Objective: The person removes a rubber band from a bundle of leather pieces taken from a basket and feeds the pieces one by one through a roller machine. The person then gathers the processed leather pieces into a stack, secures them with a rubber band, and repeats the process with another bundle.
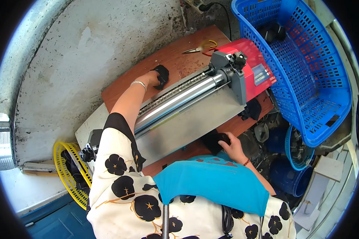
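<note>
My left hand [150, 78] reaches past the metal rollers [179, 99] of a red-ended machine [247, 71]. Its fingers are closed on a black piece [162, 77] on the far side of the wooden table. On the near side, below the steel plate [167, 133], my right hand [233, 148] holds the edge of a black cloth-like piece [212, 142] between thumb and fingers. That piece lies over the table's near edge, partly against the blue apron [211, 181].
Scissors [199, 49] lie on the table [147, 59] behind the machine. A large blue basket [299, 59] holding black items stands at the right. A yellow basket [64, 171] with black pieces is at the lower left. Blue buckets [293, 179] stand below right.
</note>
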`<action>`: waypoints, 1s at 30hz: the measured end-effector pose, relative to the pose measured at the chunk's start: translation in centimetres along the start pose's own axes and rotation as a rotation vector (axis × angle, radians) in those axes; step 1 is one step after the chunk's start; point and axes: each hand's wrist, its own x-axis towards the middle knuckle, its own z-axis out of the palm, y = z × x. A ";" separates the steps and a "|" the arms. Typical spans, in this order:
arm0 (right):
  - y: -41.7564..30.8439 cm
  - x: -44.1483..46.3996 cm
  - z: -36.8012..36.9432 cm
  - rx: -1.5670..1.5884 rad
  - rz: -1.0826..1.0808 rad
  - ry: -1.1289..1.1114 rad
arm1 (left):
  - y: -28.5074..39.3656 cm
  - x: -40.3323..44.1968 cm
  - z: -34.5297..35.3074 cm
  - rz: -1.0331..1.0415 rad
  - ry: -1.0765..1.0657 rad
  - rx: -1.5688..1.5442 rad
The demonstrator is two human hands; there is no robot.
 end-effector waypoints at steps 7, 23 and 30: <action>-7.6 1.2 -4.6 0.462 -0.045 -0.014 | 0.5 -0.5 -1.9 -0.026 0.235 -0.328; -13.9 10.1 -3.4 0.245 0.371 -0.025 | 17.3 -9.8 -4.4 0.377 0.158 -0.522; -12.2 7.5 -4.7 0.053 0.196 -0.009 | 15.9 -7.4 -5.2 0.339 0.467 -0.763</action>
